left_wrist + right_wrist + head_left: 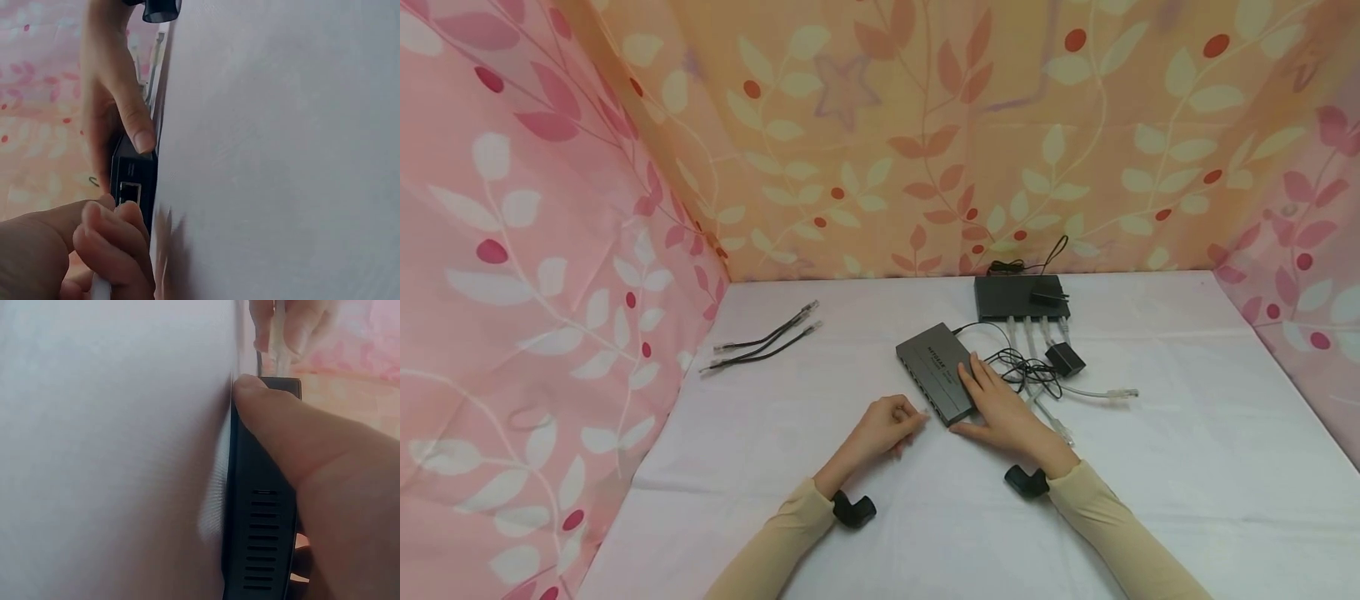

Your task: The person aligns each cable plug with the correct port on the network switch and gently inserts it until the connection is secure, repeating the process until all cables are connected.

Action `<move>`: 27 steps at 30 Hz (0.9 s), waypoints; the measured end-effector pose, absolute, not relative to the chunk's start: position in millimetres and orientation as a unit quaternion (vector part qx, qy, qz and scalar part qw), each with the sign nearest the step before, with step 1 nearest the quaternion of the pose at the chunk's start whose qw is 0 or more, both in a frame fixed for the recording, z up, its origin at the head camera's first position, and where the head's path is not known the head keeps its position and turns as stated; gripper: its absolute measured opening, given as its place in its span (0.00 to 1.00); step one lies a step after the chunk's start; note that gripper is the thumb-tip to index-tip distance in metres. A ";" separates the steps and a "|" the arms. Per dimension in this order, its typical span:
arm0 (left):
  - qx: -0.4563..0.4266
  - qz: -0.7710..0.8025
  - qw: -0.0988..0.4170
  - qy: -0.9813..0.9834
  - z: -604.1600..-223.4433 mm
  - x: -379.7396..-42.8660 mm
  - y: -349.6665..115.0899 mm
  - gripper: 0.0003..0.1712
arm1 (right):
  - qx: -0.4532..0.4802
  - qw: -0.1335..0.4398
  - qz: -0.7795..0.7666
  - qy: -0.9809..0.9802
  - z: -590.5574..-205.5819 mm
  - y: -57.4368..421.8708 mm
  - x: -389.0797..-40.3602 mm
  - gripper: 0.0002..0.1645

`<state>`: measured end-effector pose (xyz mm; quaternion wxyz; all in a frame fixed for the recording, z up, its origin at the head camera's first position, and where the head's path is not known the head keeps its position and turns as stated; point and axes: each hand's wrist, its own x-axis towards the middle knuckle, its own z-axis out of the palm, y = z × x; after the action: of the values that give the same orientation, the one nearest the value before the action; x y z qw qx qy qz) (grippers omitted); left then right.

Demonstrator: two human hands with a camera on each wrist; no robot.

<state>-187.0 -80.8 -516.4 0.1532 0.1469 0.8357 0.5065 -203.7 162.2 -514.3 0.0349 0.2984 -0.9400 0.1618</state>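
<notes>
My right hand (1000,411) grips a dark grey network switch (934,371) lying on the white table. Its thumb presses the vented end in the right wrist view, with fingers over the top. The switch's row of ports faces my left hand (887,427), which is just off the near corner. Curled fingers of that hand pinch a slim whitish cable (279,331), whose pale end stands close at the port side in the right wrist view. In the left wrist view a bit of the cable (100,285) shows below the fingers, near a square port (130,192).
A second black switch (1011,296) stands at the back, several pale network cables (1028,333) plugged into its front. A black power adapter (1065,359) and tangled black cord (1026,371) lie beside my right hand. Short black network cables (767,340) lie at the left.
</notes>
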 end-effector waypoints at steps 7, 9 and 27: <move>0.138 0.563 0.242 0.778 -524.1 -193.7 -78.2 0.15 | 0.295 0.033 0.164 -0.941 -515.1 162.8 -204.7 0.60; 0.131 0.579 0.261 0.761 -525.7 -195.4 -77.2 0.15 | 0.294 0.032 0.166 -0.941 -515.5 162.8 -204.6 0.59; 0.106 0.610 0.327 0.714 -522.7 -205.1 -69.4 0.12 | 0.292 0.010 0.228 -0.929 -510.3 167.0 -203.6 0.56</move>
<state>-205.1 -69.4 -522.7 0.3269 0.1064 0.7137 0.6103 -203.6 167.0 -510.3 0.0099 0.2922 -0.9288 0.2277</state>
